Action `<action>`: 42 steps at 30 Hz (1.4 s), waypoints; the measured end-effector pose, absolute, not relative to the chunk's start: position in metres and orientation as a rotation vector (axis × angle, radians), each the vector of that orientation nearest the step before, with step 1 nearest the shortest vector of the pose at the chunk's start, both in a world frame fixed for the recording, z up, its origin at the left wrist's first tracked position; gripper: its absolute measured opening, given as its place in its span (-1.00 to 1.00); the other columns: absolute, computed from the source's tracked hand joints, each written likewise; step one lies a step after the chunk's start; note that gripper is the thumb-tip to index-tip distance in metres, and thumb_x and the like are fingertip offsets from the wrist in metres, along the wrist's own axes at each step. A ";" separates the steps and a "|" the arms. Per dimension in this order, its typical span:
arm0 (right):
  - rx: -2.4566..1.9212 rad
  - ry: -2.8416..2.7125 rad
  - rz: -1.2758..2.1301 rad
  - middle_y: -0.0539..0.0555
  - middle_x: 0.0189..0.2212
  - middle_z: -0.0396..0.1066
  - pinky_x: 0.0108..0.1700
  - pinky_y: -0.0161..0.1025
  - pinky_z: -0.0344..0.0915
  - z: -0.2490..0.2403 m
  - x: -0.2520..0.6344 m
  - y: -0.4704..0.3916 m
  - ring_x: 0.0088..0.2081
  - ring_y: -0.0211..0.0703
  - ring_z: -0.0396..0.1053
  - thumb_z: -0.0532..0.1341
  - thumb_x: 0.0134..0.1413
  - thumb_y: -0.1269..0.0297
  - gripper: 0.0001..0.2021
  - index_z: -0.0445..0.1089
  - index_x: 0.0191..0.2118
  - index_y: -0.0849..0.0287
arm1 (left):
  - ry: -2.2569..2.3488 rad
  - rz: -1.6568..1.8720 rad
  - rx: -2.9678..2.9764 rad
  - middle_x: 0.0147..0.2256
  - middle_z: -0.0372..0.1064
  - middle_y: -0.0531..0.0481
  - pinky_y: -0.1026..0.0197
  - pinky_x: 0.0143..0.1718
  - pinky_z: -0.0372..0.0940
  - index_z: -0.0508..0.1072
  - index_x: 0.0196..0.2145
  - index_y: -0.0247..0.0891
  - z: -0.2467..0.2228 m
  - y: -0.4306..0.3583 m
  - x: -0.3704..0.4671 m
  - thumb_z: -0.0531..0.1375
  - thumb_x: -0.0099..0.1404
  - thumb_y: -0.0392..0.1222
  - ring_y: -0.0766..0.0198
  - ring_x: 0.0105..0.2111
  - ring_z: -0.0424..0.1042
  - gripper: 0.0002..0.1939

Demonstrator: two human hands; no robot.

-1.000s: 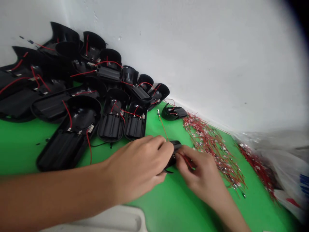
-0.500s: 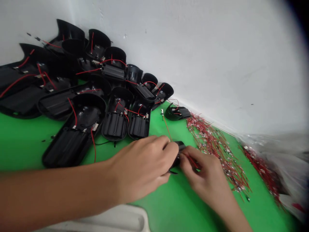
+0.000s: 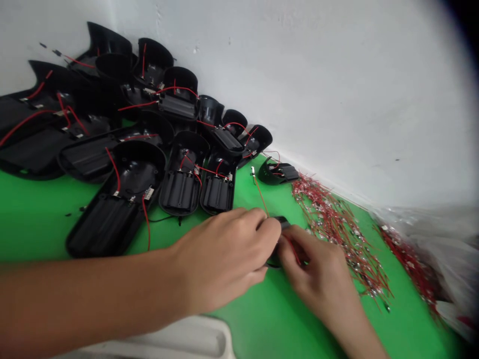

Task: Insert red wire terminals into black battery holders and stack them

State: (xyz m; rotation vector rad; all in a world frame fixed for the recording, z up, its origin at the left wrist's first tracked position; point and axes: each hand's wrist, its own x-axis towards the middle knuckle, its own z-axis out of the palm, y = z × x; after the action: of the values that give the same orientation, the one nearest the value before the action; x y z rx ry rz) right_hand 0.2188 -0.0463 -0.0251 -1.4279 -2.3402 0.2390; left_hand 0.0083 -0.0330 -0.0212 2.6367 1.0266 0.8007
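Black case (image 3: 283, 222) sits between the two hands, around mid green surface (image 3: 254, 319), well in from the back edge at the wall. Only slivers show past the fingers, one on the wall side, one on the near side. Long axis and which end leads: can't tell, hands cover it.

Left hand (image 3: 224, 254): fingers curled, closed on the case from its left side; fingertips hidden, so exact grip unclear. Forearm comes in from the left. Right hand (image 3: 322, 271): thumb and forefinger pinched nearly together at the case's right side, red wire (image 3: 295, 252) between them. Wire slants from the case back toward the right palm. Whether its end is seated: can't tell.

Orange wire (image 3: 261, 193) lies just beyond the left knuckles, white-tipped end toward the back edge; near end goes out of sight behind the hand.

Heap of wired cases fills the back-left corner. Big case (image 3: 99, 224) at its front: long axis diagonal, cup end toward the wall, ribbed end toward the near left. Lone case (image 3: 288, 173) near the back edge: cup left, ribbed end right, axis roughly along the edge.

Wire pile (image 3: 337, 229) runs along the back edge, right of the hands. Second bunch (image 3: 407, 264) is farther right, beside a plastic bag (image 3: 441, 259). White tray (image 3: 224, 324) at near side.
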 end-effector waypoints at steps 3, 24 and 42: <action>-1.408 -2.340 0.162 -0.16 -0.64 0.17 -0.57 -0.39 0.04 -0.029 0.219 -0.048 -0.66 -0.40 0.14 0.12 0.32 0.38 -0.80 0.31 -0.39 0.18 | 1.028 0.765 2.617 -0.31 0.36 0.04 0.13 -0.33 0.42 0.30 -0.25 -0.25 -0.021 -0.033 0.008 0.45 0.16 -0.20 0.13 -0.31 0.48 -0.61; -1.356 -2.412 0.043 -0.12 -0.62 0.24 -0.57 -0.39 0.06 -0.026 0.216 -0.050 -0.67 -0.37 0.21 0.09 0.31 0.42 -0.83 0.32 -0.35 0.19 | 1.056 0.779 2.581 -0.37 0.33 0.06 0.18 -0.42 0.33 0.30 -0.29 -0.24 -0.019 -0.033 0.008 0.39 0.23 -0.21 0.17 -0.39 0.45 -0.70; -1.375 -2.415 0.133 -0.05 -0.51 0.31 -0.51 -0.35 0.09 -0.028 0.217 -0.048 -0.57 -0.28 0.27 0.09 0.34 0.42 -0.83 0.29 -0.33 0.15 | 1.085 0.734 2.535 -0.32 0.36 0.06 0.15 -0.37 0.33 0.19 -0.33 -0.18 -0.018 -0.030 0.007 0.38 0.17 -0.34 0.14 -0.32 0.48 -0.63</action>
State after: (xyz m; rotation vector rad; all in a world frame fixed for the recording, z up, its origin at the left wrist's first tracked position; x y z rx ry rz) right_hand 0.2169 -0.0481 -0.0275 -1.3750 -2.4148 0.1334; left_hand 0.0067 -0.0300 -0.0180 2.5349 1.0850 0.7342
